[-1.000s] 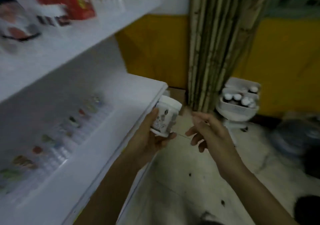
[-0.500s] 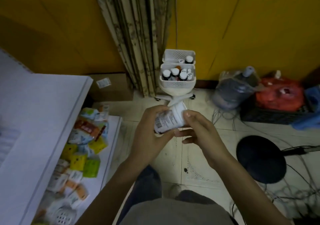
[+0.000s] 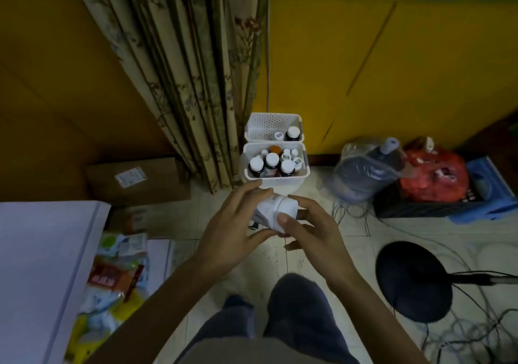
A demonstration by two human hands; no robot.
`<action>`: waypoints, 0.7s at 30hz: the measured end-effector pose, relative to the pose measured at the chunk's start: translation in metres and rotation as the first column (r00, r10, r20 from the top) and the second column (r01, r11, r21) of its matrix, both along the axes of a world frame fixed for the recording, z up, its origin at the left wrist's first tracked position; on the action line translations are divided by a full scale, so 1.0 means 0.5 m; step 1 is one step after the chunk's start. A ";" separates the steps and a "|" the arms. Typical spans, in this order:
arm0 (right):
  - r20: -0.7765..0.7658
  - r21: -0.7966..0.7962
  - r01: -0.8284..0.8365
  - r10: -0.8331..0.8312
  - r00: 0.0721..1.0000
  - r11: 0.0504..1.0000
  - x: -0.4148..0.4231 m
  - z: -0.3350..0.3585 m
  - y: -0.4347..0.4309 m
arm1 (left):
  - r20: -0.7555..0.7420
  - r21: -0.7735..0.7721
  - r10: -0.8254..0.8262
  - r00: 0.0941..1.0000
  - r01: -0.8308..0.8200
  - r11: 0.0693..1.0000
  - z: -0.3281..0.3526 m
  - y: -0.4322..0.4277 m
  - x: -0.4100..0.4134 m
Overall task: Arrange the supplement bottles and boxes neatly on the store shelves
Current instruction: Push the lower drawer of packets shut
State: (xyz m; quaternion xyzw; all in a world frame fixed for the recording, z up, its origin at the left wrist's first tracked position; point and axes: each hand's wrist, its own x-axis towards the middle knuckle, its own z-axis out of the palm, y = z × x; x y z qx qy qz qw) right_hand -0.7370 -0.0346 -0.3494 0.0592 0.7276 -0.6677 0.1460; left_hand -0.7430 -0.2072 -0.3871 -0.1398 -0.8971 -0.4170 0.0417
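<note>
A white supplement bottle (image 3: 276, 211) lies on its side between both hands, above the tiled floor. My left hand (image 3: 235, 229) wraps it from the left, fingers over the top and thumb beneath. My right hand (image 3: 305, 229) pinches its cap end, thumb on the near side. Beyond the hands stands a white basket (image 3: 276, 180) with several dark white-capped bottles (image 3: 270, 163), and behind it a second white basket (image 3: 273, 127) with two bottles. The white shelf (image 3: 42, 265) is at the left edge.
A lower shelf at the left holds several coloured packets (image 3: 117, 274). A cardboard box (image 3: 137, 180) sits by the curtain (image 3: 182, 69). A wrapped water jug (image 3: 367, 167), a red bag (image 3: 433, 177), a black round stand base (image 3: 413, 281) and loose cables lie at the right.
The view swung from the shelves down to the floor and baskets. The bottle went from upright in my left hand to lying sideways, and my right hand took hold of its cap end.
</note>
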 end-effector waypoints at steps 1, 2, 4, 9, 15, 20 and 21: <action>0.023 0.009 0.028 -0.028 0.999 1.000 -0.018 -0.012 -0.007 | -0.013 -0.098 -0.041 0.999 0.040 0.994 -0.007 -0.011 -0.024; 0.027 0.030 0.052 -0.052 0.998 0.998 -0.036 -0.025 -0.011 | -0.020 -0.183 -0.074 0.997 0.069 0.981 -0.013 -0.021 -0.045; 0.019 0.102 0.077 -0.079 0.997 0.992 -0.078 -0.052 -0.011 | -0.041 -0.311 -0.143 0.989 0.124 0.942 -0.026 -0.039 -0.081; 0.087 0.204 0.023 -0.042 0.995 0.979 -0.226 -0.124 0.004 | 0.054 -0.466 -0.202 0.978 0.203 0.861 -0.072 -0.054 -0.167; 0.076 0.245 0.058 -0.079 0.994 0.968 -0.547 -0.199 0.012 | 0.067 -0.542 -0.146 0.987 0.159 0.825 -0.105 -0.029 -0.323; -0.028 0.521 -0.125 0.163 0.986 0.845 -0.833 -0.323 0.010 | 0.051 -0.519 -0.009 0.999 0.035 0.854 -0.118 0.015 -0.459; -0.011 0.561 -0.178 0.222 0.975 0.809 -0.876 -0.347 0.003 | 0.061 -0.512 0.036 0.998 0.001 0.859 -0.125 0.017 -0.477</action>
